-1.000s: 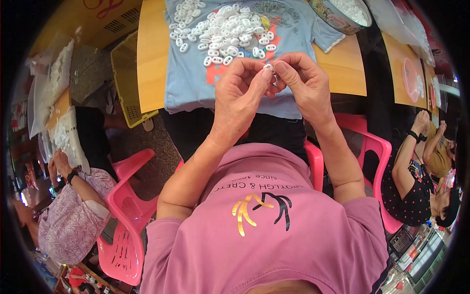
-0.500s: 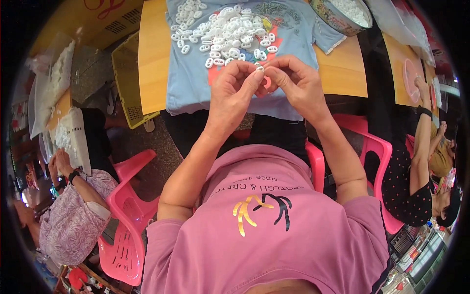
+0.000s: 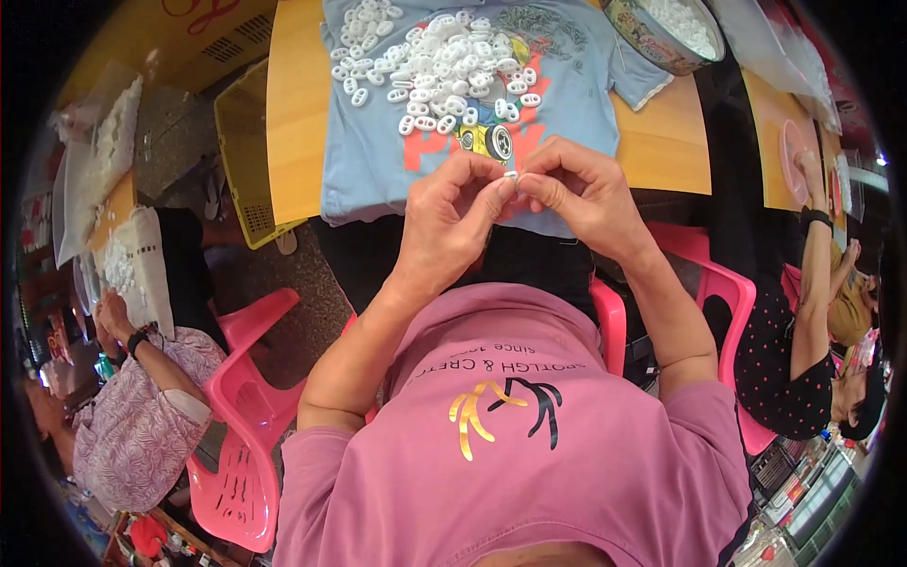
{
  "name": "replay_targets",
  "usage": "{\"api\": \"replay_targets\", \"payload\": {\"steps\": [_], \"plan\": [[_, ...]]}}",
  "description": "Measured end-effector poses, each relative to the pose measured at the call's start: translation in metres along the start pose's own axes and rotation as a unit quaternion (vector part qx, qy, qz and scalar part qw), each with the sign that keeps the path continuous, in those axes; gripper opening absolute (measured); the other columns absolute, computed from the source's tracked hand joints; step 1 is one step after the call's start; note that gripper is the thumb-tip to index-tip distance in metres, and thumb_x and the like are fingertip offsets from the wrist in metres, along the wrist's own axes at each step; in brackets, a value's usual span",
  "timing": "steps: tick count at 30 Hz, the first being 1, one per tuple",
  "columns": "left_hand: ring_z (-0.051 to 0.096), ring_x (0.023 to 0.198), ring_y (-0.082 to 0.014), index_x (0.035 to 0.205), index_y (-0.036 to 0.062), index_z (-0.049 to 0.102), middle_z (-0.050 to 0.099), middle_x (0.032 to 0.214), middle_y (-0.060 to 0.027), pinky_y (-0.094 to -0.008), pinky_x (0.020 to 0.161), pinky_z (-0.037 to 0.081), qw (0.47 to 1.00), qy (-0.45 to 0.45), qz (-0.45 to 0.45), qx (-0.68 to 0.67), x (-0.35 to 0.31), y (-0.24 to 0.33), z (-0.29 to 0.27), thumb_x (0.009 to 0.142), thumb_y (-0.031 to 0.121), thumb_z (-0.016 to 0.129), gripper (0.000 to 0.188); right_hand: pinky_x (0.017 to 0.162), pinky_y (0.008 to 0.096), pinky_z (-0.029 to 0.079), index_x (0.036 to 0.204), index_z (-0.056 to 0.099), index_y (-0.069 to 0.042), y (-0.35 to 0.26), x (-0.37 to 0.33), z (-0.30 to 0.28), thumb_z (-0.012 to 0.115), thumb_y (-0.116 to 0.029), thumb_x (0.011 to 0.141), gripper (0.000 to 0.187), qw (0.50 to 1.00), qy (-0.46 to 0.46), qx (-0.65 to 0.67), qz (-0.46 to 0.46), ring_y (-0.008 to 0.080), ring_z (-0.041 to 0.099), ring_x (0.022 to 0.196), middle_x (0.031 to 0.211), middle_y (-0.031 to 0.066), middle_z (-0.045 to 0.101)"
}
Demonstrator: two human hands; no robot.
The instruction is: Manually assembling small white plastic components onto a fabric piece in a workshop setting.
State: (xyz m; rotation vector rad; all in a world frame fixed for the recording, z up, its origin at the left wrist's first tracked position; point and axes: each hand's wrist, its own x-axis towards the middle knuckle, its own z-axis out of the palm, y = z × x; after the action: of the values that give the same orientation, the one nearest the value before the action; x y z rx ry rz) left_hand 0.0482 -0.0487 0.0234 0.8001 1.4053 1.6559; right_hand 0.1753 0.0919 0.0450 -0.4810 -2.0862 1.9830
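Blue T-shirt (image 3: pixel 368 175) across the wooden table (image 3: pixel 298 142), near edge just this side of the fingers! Left hand (image 3: pixel 449 222) and right hand (image 3: pixel 583 197) pinch a small white piece (image 3: pixel 511 175) between fingertips, open T-shirt to their left, white two-holed pieces (image 3: pixel 453 66) heaped beyond.

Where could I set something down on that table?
Bare tabletop shows left of the blue shirt, and right of it in front of the round tin. The shirt is free at its lower left. Crowded: its upper left and middle, under white pieces, and its near edge, where left hand and right hand meet.
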Motion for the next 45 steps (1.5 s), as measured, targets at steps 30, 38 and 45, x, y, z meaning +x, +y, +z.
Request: {"api": "replay_targets", "payload": {"steps": [30, 38, 45], "plan": [[0.062, 0.069, -0.0095, 0.095, -0.0005, 0.057, 0.064, 0.080, -0.0042, -0.0239, 0.062, 0.052, 0.998, 0.030, -0.044, -0.030, 0.013, -0.018, -0.029, 0.094, 0.010, 0.060, 0.011, 0.063, 0.0377, 0.049, 0.088, 0.068, -0.002, 0.018, 0.064, -0.021, 0.068, -0.020, 0.086, 0.018, 0.858, 0.142, -0.481, -0.111, 0.0251, 0.064, 0.072, 0.085, 0.0142, 0.063], [0.063, 0.072, -0.0102, 0.098, -0.0010, 0.057, 0.065, 0.085, -0.0057, -0.0240, 0.065, 0.052, 0.997, 0.054, -0.024, -0.059, 0.012, -0.012, -0.029, 0.094, 0.011, 0.060, 0.013, 0.056, 0.0248, 0.048, 0.093, 0.067, -0.001, 0.039, 0.071, -0.011, 0.069, -0.021, 0.087, 0.020, 0.930, 0.167, -0.298, -0.134, 0.0167, 0.062, 0.062, 0.077, 0.0048, 0.062], [0.063, 0.083, -0.0118, 0.100, -0.0005, 0.059, 0.067, 0.100, -0.0106, -0.0248, 0.071, 0.053, 0.986, 0.076, 0.004, -0.151, 0.024, 0.002, -0.009, 0.094, 0.013, 0.062, 0.016, 0.056, 0.0189, 0.047, 0.104, 0.066, -0.002, 0.002, 0.046, -0.012, 0.067, -0.017, 0.091, 0.020, 0.972, 0.123, 0.178, 0.091, 0.0035, 0.053, 0.059, 0.075, -0.0021, 0.060]]}}
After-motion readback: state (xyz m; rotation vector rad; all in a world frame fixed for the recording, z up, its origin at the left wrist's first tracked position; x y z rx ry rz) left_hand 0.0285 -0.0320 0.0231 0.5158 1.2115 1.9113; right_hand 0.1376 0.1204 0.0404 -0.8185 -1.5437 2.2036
